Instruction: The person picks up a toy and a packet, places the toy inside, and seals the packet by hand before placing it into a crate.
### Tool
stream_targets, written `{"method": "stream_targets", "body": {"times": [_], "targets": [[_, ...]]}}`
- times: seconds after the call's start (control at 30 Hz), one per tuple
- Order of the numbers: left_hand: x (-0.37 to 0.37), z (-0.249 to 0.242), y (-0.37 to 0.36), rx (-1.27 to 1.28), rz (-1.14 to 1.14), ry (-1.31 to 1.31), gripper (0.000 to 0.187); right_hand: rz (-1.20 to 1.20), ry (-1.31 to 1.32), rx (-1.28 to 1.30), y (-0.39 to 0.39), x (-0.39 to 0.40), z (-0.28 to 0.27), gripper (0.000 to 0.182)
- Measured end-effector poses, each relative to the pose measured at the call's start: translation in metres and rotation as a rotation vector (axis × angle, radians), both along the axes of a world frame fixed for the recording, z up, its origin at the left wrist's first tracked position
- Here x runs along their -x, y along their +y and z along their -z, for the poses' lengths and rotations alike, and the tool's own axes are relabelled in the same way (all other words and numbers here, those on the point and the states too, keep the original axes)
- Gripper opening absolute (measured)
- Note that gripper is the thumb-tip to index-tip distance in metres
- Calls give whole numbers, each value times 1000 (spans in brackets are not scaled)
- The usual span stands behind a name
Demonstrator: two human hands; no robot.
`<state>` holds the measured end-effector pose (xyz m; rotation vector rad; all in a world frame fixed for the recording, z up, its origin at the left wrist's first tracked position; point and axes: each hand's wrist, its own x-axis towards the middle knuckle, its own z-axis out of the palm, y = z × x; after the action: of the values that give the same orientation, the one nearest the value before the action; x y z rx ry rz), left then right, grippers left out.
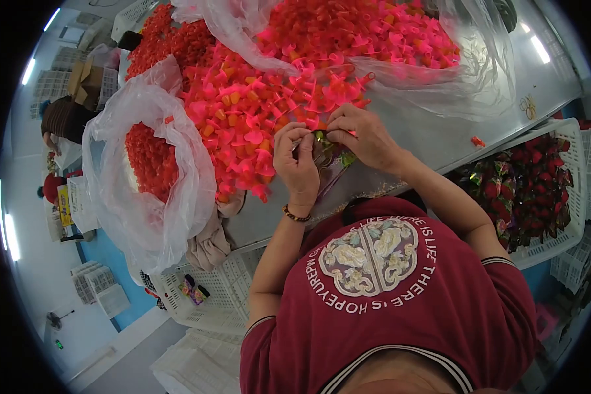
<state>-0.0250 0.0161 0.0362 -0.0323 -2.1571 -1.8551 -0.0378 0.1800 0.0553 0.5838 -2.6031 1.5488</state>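
Note:
My left hand (297, 161) and my right hand (364, 138) meet at the table's front edge. Between them is a small printed plastic wrapper (335, 164), partly see-through with green and purple on it. Fingers and thumbs of both hands pinch its upper end. What lies inside the wrapper I cannot make out. Just beyond my fingers spreads a large heap of pink and red plastic pieces (243, 125), some with orange parts. A clear plastic bag (200, 154) holding small red pieces stands left of the heap.
A white crate (576, 190) with many dark red wrapped items is at my right. Another crate (220, 289) sits below the table at left. Clear plastic sheeting (479, 72) covers the far pieces. Rubber bands (528, 107) lie on the metal table (433, 118). Another person (65, 121) is at far left.

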Motion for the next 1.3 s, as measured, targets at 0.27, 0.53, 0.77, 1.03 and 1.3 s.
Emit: {"method": "stream_targets", "body": {"times": [0.27, 0.53, 0.77, 1.03, 1.3], "targets": [[6, -8, 7, -242, -50, 16, 3, 98, 116, 118, -13, -3, 1, 18], [12, -35, -6, -383, 128, -18, 11, -7, 145, 62, 2, 12, -7, 18], [25, -42, -25, -783, 648, -471, 26, -251, 222, 77, 15, 28, -39, 21], [17, -19, -4, -736, 393, -314, 13, 12, 94, 348, 9, 15, -49, 26], [6, -36, 18, -436, 36, 1, 12, 181, -145, 495, -11, 7, -27, 9]]}}
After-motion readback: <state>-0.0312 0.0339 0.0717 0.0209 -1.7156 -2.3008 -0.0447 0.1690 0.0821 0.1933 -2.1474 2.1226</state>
